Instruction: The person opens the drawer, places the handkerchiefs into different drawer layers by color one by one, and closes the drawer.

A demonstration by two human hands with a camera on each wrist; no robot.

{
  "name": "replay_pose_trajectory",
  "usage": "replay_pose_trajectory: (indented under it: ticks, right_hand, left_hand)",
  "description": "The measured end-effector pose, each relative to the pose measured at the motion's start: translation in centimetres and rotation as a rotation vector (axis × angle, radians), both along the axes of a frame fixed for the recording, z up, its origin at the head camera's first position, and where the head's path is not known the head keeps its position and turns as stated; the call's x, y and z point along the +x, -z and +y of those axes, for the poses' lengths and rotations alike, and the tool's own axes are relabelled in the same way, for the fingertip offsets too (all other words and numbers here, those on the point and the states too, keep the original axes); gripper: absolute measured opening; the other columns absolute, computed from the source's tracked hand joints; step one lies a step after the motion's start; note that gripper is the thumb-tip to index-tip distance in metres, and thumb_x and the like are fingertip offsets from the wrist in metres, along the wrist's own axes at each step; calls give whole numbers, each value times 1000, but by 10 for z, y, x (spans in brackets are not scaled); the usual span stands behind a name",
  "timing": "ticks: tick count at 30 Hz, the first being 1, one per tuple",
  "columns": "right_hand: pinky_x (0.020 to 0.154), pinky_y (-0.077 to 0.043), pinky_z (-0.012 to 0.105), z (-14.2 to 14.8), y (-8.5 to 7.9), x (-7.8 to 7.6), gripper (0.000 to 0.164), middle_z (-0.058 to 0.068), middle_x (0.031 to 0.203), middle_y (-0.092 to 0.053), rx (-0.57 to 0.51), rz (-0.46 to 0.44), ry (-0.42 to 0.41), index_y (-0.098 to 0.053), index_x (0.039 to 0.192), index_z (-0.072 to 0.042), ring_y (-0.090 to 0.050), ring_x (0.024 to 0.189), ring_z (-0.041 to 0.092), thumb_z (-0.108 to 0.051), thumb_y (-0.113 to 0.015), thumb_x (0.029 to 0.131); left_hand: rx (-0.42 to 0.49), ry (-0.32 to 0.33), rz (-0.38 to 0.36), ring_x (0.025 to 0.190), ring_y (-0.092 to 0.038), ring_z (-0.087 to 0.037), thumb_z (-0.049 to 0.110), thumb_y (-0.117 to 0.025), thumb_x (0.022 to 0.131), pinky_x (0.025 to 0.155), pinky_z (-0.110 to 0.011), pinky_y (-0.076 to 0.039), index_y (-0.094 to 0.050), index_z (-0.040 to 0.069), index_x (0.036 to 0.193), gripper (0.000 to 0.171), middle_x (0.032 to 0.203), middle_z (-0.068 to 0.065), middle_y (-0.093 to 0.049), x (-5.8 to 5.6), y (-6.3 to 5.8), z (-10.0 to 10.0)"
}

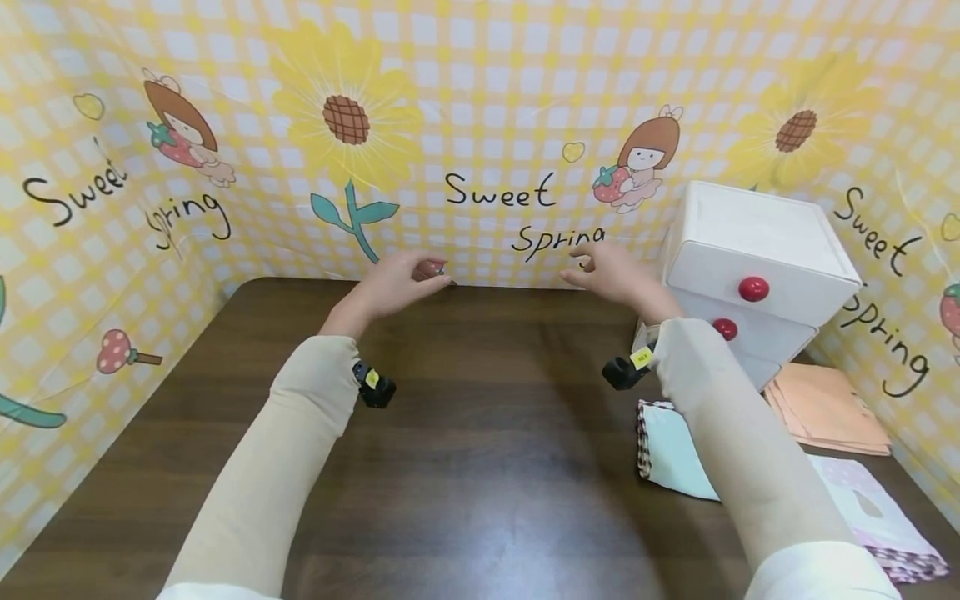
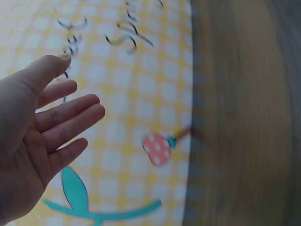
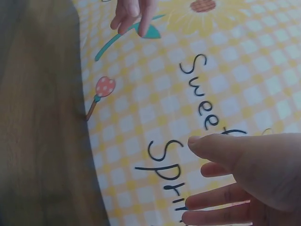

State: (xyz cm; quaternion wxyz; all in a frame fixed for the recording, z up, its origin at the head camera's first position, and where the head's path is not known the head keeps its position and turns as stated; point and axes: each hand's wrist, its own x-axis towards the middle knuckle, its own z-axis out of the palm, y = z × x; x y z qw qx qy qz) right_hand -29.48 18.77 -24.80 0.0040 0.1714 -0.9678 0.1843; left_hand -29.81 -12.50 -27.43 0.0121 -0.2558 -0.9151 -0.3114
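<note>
Both hands are raised over the back of a dark wooden table [image 1: 465, 433], apart from each other. My left hand [image 1: 393, 285] holds nothing; in the left wrist view its fingers [image 2: 70, 117] are loosely extended with the palm showing. The right hand [image 1: 618, 275] is likewise without anything in it, its thumb and fingers relaxed in the right wrist view. Nearest to the right hand stands a white drawer cabinet [image 1: 757, 225] with red knobs [image 1: 753, 289]. Under the right forearm lies a folded light-blue cloth [image 1: 678, 450] with a checkered edge, partly hidden by the sleeve.
At the right, a stack of folded orange cloths [image 1: 828, 408] lies by the cabinet. Closer in is a folded pale pink-and-white cloth [image 1: 873, 508], partly behind the forearm. A yellow checked fabric backdrop [image 1: 480, 83] rises behind the table and along both sides.
</note>
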Motion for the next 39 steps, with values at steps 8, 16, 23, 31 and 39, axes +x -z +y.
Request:
replay_pose_trajectory:
  ticks: [8,16,23,31,39]
  right_hand:
    - [73,-47,44,13,-17,21,46,19,97,-66,-37,76,-1,-53,126,-1,-62,87,29,-29,-57,90]
    - [77,-47,48,34,-38,44,45,24,102,-63,-75,107,-14,-51,127,0,-59,95,35,-27,-56,91]
    - [78,-46,49,57,-43,59,46,21,101,-64,-54,82,-3,-51,128,-4,-58,96,34,-31,-55,91]
    - [80,-43,50,79,-44,73,44,20,99,-65,-65,137,-13,-53,126,-3,-60,93,34,-29,-58,90]
    - [80,-42,51,98,-48,83,46,19,98,-66,-32,150,28,-52,127,-3,-59,95,36,-31,-56,91]
  left_hand:
    - [85,80,55,89,-60,-20,25,-58,91,79,-37,-47,-58,9,122,35,98,-7,-65,10,-13,36]
    - [177,167,45,85,-62,-16,22,-62,89,75,-32,-49,-61,8,117,32,94,-6,-66,16,-24,73]
    - [198,246,77,83,-62,-15,17,-63,88,76,-29,-48,-63,6,113,27,93,-6,-66,17,-30,103]
    - [228,327,79,83,-62,-14,16,-63,87,77,-24,-48,-64,6,112,27,94,-5,-66,15,-36,134]
    - [250,419,108,78,-61,-12,12,-63,86,76,-20,-46,-65,4,109,24,90,-6,-67,8,-36,166]
